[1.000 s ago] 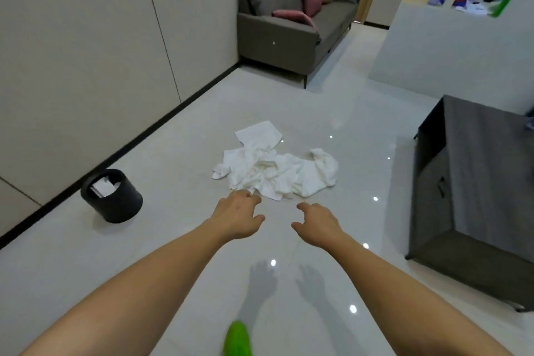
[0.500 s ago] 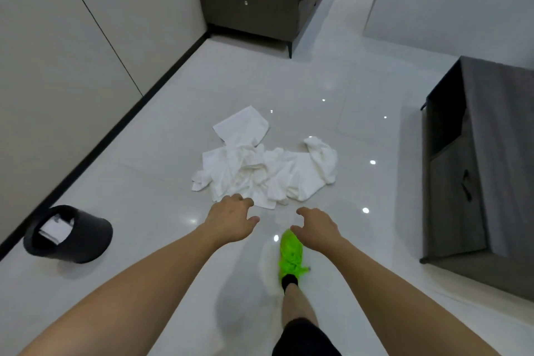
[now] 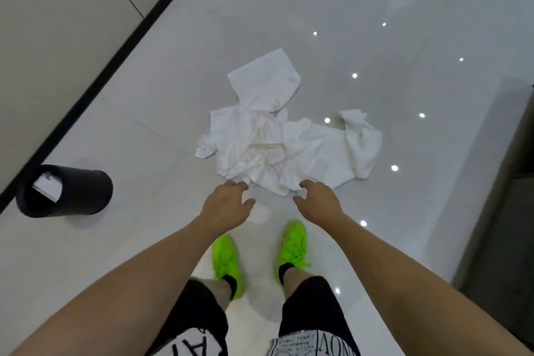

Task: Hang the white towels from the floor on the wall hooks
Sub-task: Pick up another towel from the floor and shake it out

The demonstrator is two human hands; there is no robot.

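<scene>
Above the floor (image 3: 404, 23), both hands are reaching wide-fingered, empty.
Left hand (image 3: 225, 208) and right hand (image 3: 318, 202) are nearing tangled towels (image 3: 277, 141) at twelve o'clock; several may be lifting together.

**Both hands reach down over the towel heap**

A crumpled heap of white towels (image 3: 284, 136) lies on the glossy pale floor (image 3: 404, 37). The left hand (image 3: 226, 205) and right hand (image 3: 318, 201) stretch toward its near edge, fingers loosely spread and holding nothing; whether the fingertips touch the cloth cannot be told. Below them stand two bright green shoes (image 3: 226, 263). A black bin (image 3: 65, 191) with white paper inside sits to the left, near the black baseboard (image 3: 115, 52).
</scene>
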